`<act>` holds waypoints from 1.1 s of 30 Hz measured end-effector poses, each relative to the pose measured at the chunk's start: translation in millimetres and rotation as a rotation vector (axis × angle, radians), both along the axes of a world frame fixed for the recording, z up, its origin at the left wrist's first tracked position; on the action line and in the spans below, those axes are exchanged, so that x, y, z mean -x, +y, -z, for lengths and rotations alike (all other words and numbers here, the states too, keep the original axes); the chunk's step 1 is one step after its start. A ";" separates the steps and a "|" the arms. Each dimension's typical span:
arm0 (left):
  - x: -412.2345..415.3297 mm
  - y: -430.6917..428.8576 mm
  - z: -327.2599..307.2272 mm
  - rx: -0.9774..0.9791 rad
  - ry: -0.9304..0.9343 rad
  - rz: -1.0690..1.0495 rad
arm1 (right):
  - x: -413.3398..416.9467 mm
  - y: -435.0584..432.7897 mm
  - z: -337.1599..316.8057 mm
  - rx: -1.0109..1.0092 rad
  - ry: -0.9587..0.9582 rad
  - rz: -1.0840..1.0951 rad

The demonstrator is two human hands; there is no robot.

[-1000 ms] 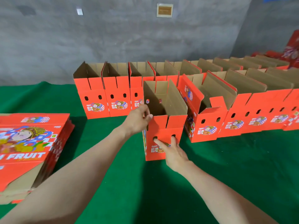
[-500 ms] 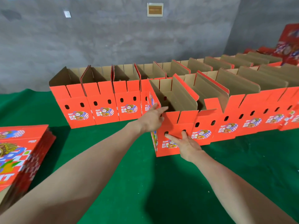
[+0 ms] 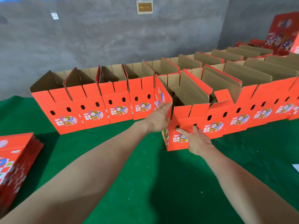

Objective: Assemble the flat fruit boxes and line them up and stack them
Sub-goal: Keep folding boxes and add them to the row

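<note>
An open-topped orange-red cardboard fruit box (image 3: 183, 122) stood upright on the green felt tabletop (image 3: 145, 183). It sat a little forward of the gap between two lines of matching boxes, with its brown flaps raised. The left hand (image 3: 159, 118) lay flat against the box's left side panel near the front corner. Its fingers (image 3: 166, 105) were straight and released, pressing the card rather than gripping it. The right hand (image 3: 196, 140) was spread over the box's printed front face. One digit reached to the left oval hole and another to the right one. Whether the tips went into the holes could not be told, and nothing was clenched in that hand.

To the left, a row of four assembled orange-red boxes (image 3: 90, 109) stood side by side, touching one another. To the right, a longer row of assembled boxes (image 3: 242, 117) ran toward the frame edge, its nearest box just beside the handled one. More open boxes (image 3: 210, 62) stood in a line behind them.

At the left edge of the tabletop lay a stack of flat, unfolded printed box blanks (image 3: 14, 159), well apart from the hands. A grey concrete wall (image 3: 97, 46) rose behind the rows and carried a small framed plaque (image 3: 144, 7). Further red printed cartons (image 3: 281, 34) were piled in the far right corner.
</note>
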State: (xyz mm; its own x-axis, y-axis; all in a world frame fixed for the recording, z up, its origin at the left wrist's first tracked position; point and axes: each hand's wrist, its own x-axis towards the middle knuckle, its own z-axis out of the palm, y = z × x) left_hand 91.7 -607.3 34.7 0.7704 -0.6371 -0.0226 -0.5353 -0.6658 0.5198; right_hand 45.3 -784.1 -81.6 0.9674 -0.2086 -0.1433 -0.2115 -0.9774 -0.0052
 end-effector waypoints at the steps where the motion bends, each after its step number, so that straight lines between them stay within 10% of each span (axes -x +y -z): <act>1: 0.1 -4.9 0.8 0.009 0.008 0.003 | 0.6 -1.7 -0.7 -0.016 -0.001 0.023; 8: 9.5 -13.4 10.7 0.099 0.058 -0.007 | 4.7 41.1 -2.4 -0.139 -0.132 0.230; 13: 23.6 16.9 12.0 0.257 0.029 -0.116 | 14.4 77.9 -18.4 -0.240 -0.944 0.019; 19: 39.5 122.5 43.0 0.213 -0.042 -0.355 | -6.1 65.5 -59.9 0.046 -0.480 0.012; 25: 61.3 283.4 61.4 0.286 -0.267 -0.812 | 4.5 123.2 -74.2 -0.193 -0.792 -0.124; 33: 83.2 523.1 74.7 -0.092 -0.228 -1.307 | 5.4 221.3 -69.5 -0.127 -0.578 -0.325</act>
